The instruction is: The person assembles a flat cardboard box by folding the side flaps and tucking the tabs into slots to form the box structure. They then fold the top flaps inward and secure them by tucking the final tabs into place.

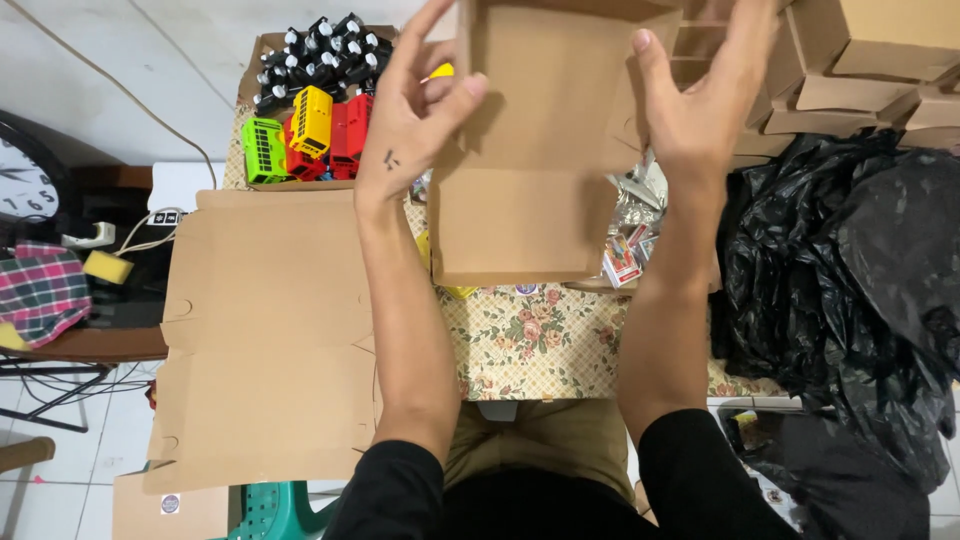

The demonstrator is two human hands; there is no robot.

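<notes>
Above the floral-patterned tabletop (520, 345) you hold a half-formed brown cardboard box (530, 150) up between both hands: it looks partly folded, walls standing but the bottom flap hanging loose, so I judge folding is unfinished and nothing is packed yet. Your left hand (410, 115) grips the box's left wall, thumb in front and fingers spread behind, while your right hand (700, 100) clamps the right wall with its thumb pressed on the inner face. Flat brown cardboard blanks (265, 340) lie left; coloured toy buses (305, 140) sit beyond.
</notes>
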